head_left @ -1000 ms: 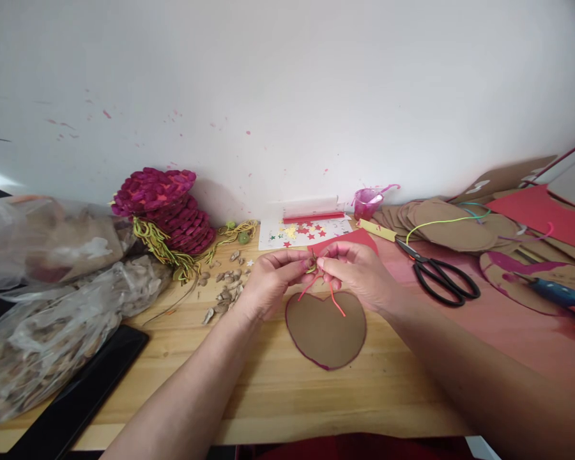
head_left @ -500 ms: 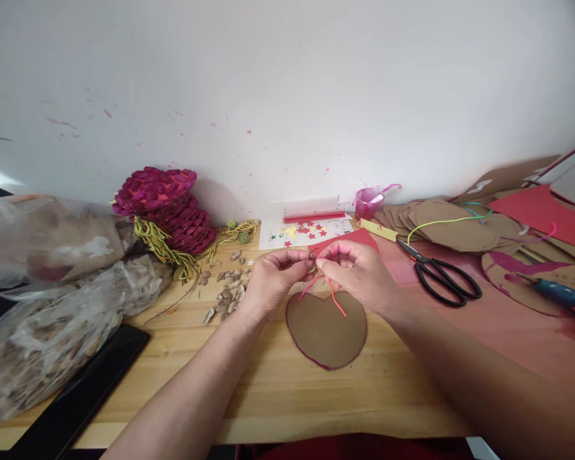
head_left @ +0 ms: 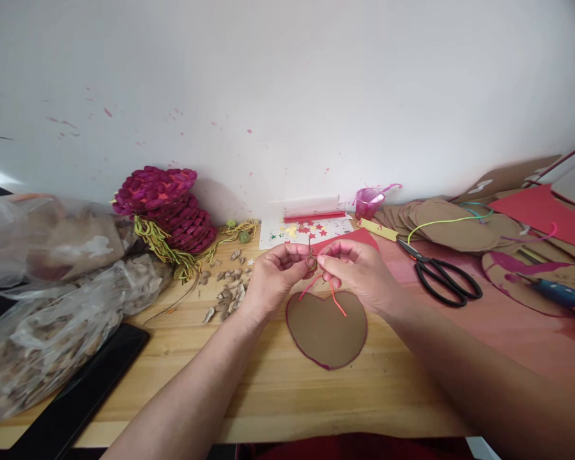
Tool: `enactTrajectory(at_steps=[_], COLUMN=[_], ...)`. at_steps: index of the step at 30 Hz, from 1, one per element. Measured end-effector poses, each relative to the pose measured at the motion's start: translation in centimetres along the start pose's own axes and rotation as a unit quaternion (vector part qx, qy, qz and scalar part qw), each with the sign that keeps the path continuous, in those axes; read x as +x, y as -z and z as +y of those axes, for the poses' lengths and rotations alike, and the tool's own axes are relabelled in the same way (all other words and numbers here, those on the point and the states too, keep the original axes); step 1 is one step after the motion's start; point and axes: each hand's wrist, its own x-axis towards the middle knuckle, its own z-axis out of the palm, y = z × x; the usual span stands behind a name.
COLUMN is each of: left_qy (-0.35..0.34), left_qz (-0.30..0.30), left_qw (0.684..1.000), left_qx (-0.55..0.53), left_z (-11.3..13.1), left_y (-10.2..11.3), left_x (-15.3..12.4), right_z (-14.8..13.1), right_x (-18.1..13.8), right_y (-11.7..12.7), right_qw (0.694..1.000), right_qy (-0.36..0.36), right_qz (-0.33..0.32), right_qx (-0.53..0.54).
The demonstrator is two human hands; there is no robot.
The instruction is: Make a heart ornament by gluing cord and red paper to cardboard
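Observation:
My left hand (head_left: 274, 275) pinches a thin olive cord (head_left: 311, 262) between thumb and forefinger; the cord bends in a small loop, and a short dark end sticks up. Close against it, my right hand (head_left: 359, 271) pinches the same cord, its thumb and forefinger together. Just under the fingers, a pink-orange cord (head_left: 337, 300) hangs or lies with two ends spread over the notch of a heart-shaped cardboard piece (head_left: 326, 332). The heart is brown with a purple-painted edge and lies flat on the wooden table (head_left: 268, 396). How the two cords join is hidden by my fingers.
Left: peanut shells (head_left: 227, 294), a stack of magenta shell-covered pieces (head_left: 165, 204), plastic bags (head_left: 71, 326) and a black flat object (head_left: 86, 390). Behind: star cutouts on white paper (head_left: 268, 239) and a paint cup (head_left: 365, 203). Right: black-handled scissors (head_left: 443, 278), cardboard shapes (head_left: 464, 227) and a blue-handled tool (head_left: 563, 295).
My fingers have shifted slightly on the olive cord, and a thin end now stands up above the left fingertips. The right hand's lower fingers show more. The cardboard heart has stayed in place.

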Motion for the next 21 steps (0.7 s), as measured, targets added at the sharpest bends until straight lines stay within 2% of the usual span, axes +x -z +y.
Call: enactTrajectory(at_steps=[7,21], left_qy=[0.001,0.005], left_qz=[0.016,0.011], left_qw=[1.000,1.000], left_qx=[0.002,-0.013], left_z=[0.18,0.30], left_y=[-0.23,-0.20], left_x=[-0.19,-0.12], right_z=[0.44,0.14], right_x=[0.06,-0.18], right_y=[-0.04,-0.16], right_qw=[0.996,0.998], right_qy=[0.054,0.039], right_qz=[0.019,0.013], right_qx=[-0.075,-0.049])
